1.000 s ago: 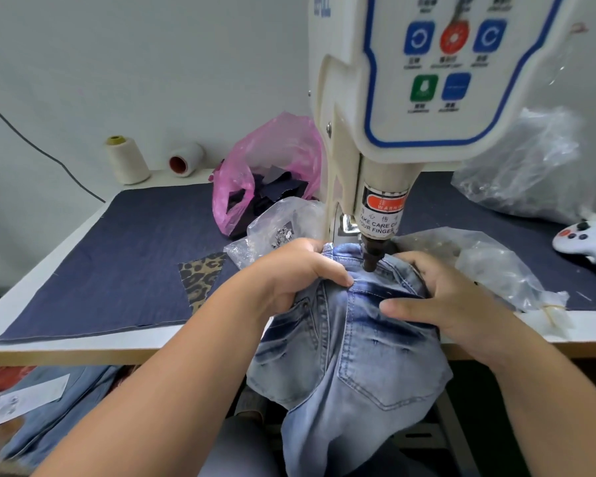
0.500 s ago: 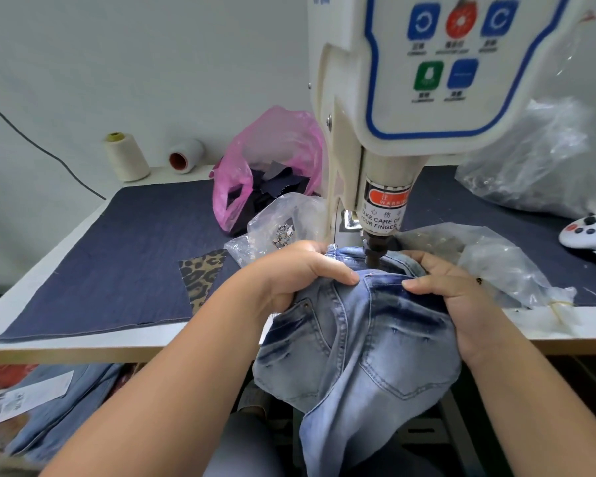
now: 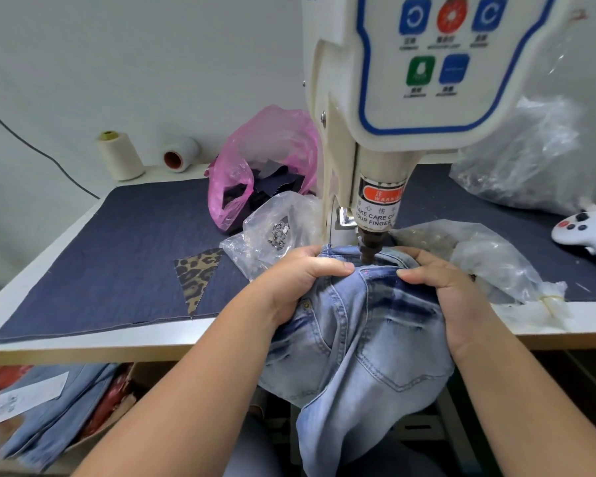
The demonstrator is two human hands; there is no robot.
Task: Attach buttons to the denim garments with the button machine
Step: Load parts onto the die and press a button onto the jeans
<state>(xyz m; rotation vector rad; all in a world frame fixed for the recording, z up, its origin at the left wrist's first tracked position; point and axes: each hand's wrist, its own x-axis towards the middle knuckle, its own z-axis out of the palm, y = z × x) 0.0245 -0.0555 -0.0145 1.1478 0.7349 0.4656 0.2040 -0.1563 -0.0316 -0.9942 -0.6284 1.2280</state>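
Light blue denim jeans [image 3: 365, 342] hang over the table's front edge, their waistband bunched under the button machine [image 3: 420, 98]. The machine's dark punch head [image 3: 369, 247] points down at the waistband between my hands. My left hand [image 3: 300, 280] grips the waistband left of the punch, thumb on top. On the right side, my right hand [image 3: 444, 290] grips the denim, fingers curled over the fold. A clear bag of metal buttons [image 3: 276, 232] lies just behind my left hand.
A pink bag of dark scraps [image 3: 265, 160], two thread cones [image 3: 119, 156], a leopard-print patch [image 3: 197, 273] and dark denim matting [image 3: 117, 256] lie left. Clear plastic bags [image 3: 489, 259] and a white controller [image 3: 585, 228] lie right. More jeans [image 3: 55, 414] sit under the table.
My right hand has shifted from lying flat on the jeans to gripping the waistband fold. The denim has been pulled up closer under the punch. My left hand has barely moved.
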